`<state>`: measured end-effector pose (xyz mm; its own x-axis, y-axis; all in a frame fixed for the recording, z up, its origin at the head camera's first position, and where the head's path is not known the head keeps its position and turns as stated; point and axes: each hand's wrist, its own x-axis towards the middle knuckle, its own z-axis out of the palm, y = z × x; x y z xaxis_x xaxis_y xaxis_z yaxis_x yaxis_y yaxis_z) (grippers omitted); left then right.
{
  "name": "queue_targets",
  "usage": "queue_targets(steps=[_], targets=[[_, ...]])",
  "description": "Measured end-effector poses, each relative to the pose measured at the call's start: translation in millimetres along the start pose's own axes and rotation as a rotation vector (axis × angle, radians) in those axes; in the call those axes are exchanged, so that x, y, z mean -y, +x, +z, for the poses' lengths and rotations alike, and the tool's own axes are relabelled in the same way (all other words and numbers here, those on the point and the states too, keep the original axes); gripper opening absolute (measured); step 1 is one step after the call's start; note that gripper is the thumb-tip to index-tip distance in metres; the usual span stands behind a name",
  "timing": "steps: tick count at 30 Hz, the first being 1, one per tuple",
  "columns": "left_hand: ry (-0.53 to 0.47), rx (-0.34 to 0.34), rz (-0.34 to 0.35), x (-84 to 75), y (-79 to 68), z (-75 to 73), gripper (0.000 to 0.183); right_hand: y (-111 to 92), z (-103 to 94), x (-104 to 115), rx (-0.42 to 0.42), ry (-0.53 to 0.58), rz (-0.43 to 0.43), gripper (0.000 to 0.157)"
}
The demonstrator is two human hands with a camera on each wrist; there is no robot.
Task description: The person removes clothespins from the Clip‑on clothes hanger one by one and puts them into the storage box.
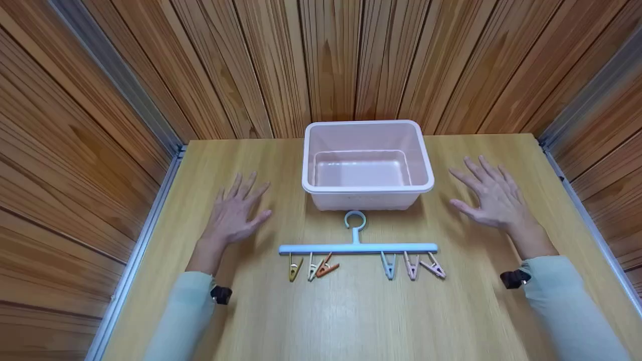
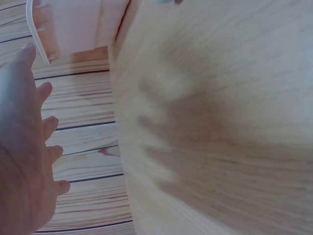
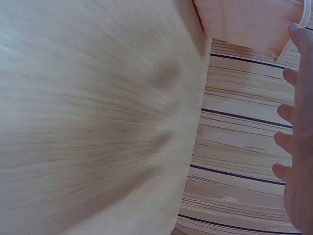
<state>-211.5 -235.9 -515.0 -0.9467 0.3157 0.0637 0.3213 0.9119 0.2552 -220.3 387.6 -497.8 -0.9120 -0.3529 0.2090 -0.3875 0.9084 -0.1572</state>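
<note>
A light blue hanger (image 1: 358,248) with a round hook lies mid-table. Below its bar are several clothespins: a mustard one (image 1: 295,268), a whitish one (image 1: 312,267), an orange one (image 1: 327,266), a blue one (image 1: 388,265) and two pinkish ones, including the outermost clothespin (image 1: 434,266). Behind the hook stands a pale pink plastic basin (image 1: 368,189), with nothing visible inside. My left hand (image 1: 234,211) hovers over the table left of the basin, fingers spread, holding nothing. On the other side my right hand (image 1: 494,196) is likewise spread and raised, its shadow below it.
The light wooden table (image 1: 321,321) meets a wood-plank wall (image 1: 331,65) right behind the basin. Plank walls with metal edge strips also flank the left and right sides. A dark wrist device (image 1: 220,295) is on the left sleeve, another wrist device (image 1: 514,279) on the right.
</note>
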Motion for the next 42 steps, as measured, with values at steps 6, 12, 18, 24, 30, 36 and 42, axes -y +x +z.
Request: queue_targets(steps=[6,12,18,24,30,36,42], targets=[[-0.035,0.037,0.025,-8.7,-0.9,8.7,0.08,0,4.3,7,0.03,0.028,-0.005,0.075],[-0.111,0.049,0.048,-17.4,-5.7,9.9,0.084,-5,8.2,15,0.023,0.151,0.0,0.071],[-0.246,0.097,0.045,-27.7,-8.0,9.7,0.091,-11,3.8,20,-0.013,0.291,0.009,0.073],[-0.298,0.154,0.041,-36.4,-9.8,15.2,0.092,-11,-4.0,26,-0.08,0.391,0.008,0.075],[-0.324,0.185,0.082,-43.4,-10.5,24.1,0.085,-8,-3.3,30,-0.163,0.488,-0.007,0.081],[-0.371,0.26,0.075,-51.3,-11.8,39.2,0.091,-9,4.9,29,-0.218,0.599,-0.016,0.087],[-0.395,0.288,0.12,-56.2,-12.2,49.5,0.092,-9,7.7,29,-0.246,0.761,0.02,0.084]])
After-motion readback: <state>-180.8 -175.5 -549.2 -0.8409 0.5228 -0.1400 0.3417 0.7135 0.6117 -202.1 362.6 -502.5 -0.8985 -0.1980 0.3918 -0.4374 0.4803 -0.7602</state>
